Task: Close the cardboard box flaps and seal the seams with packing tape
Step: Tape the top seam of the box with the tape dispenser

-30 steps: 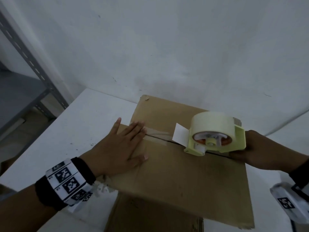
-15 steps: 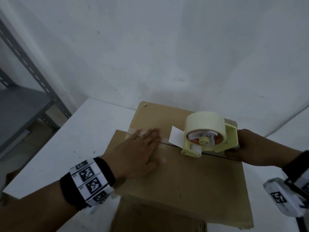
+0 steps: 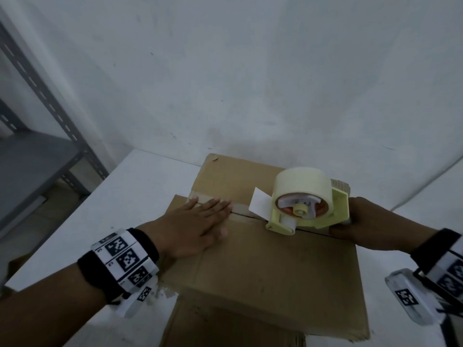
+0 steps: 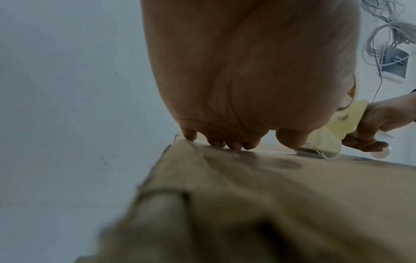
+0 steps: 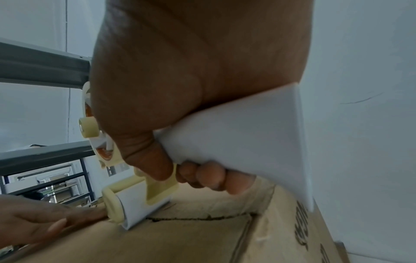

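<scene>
A brown cardboard box (image 3: pixel 270 269) lies on a white table, its top flaps folded down and meeting at a dark seam (image 3: pixel 313 232). A strip of clear tape (image 3: pixel 240 209) covers the seam's left end. My left hand (image 3: pixel 198 221) lies flat on the box with straight fingers (image 4: pixel 234 145) pressing that tape. My right hand (image 3: pixel 360 221) grips the white handle (image 5: pixel 243 128) of a pale yellow tape dispenser (image 3: pixel 308 204), which stands on the seam near the box's middle. Its roller (image 5: pixel 128 208) touches the cardboard, close to the left fingertips.
The white table (image 3: pixel 105 214) runs to a white wall behind the box. A grey metal shelf rack (image 3: pixel 37 156) stands at the left, beyond the table's edge. Another piece of cardboard (image 3: pixel 225 326) shows under the box at the front. Loose cables (image 4: pixel 387 35) hang on the wall.
My left hand has slid rightward along the taped seam toward the dispenser. The dispenser and right hand stayed near the middle of the seam; the head view shifted.
</scene>
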